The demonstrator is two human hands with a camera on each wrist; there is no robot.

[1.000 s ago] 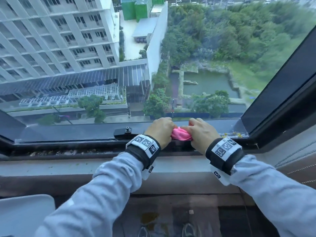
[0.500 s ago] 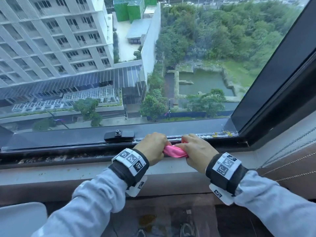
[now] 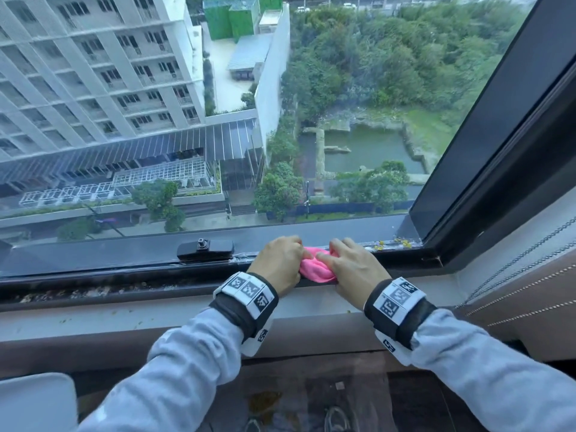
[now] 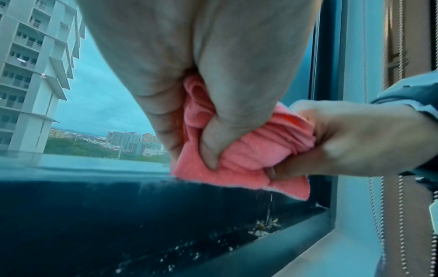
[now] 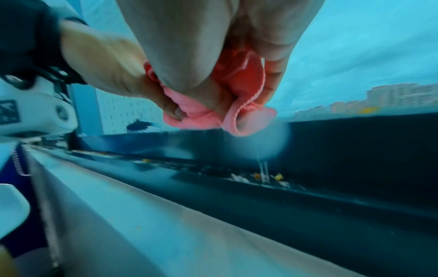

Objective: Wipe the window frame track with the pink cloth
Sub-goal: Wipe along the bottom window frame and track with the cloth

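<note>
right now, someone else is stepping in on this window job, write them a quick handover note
Left hand: grips the left end of the pink cloth.
Right hand: grips the right end; the cloth is bunched between both, held just above the window frame track.
Water drips from the cloth, so it looks as if it is being wrung.
Done: cannot tell how much has been wiped.
Left: debris lies along the track to the left, and yellow bits sit near the right corner. Wipe both stretches.
</note>
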